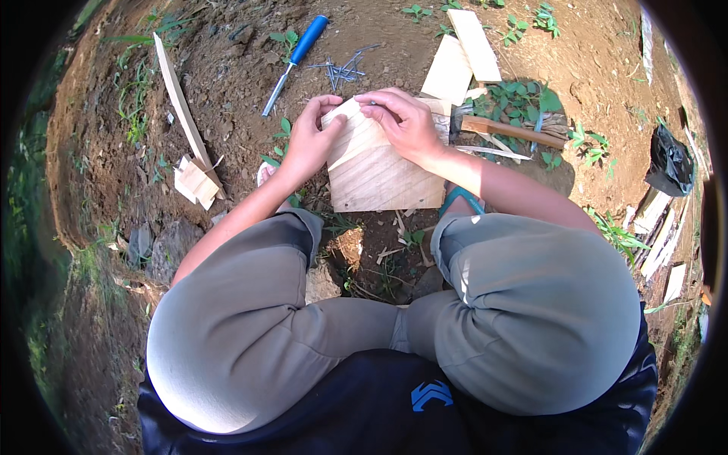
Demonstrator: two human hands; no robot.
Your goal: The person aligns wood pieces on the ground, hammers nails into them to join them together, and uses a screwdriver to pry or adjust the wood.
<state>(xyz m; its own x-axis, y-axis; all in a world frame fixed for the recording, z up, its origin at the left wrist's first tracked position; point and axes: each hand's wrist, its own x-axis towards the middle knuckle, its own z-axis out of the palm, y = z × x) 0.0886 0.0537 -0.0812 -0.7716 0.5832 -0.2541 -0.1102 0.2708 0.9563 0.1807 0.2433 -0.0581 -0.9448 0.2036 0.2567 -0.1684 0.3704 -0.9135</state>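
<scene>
A pale wooden piece made of flat boards (385, 180) stands between my feet, its broad face tilted toward me. My left hand (312, 138) is closed on its upper left edge, thumb on the near face and fingers behind. At the top edge, the fingers of my right hand (407, 126) are pinched together, with a small dark tip showing between them that looks like a nail. Most of it is hidden by the fingers. Just beyond lies a loose pile of nails (343, 73). A chisel with a blue handle (309, 42) rests on the soil left of the nails.
To the right lie flat wood offcuts (449, 72) and a tool with a brown wooden handle (516, 130), near green plants. A long wood strip (180, 102) and small scraps (196, 182) are at left. A black plastic bag (671, 161) lies far right.
</scene>
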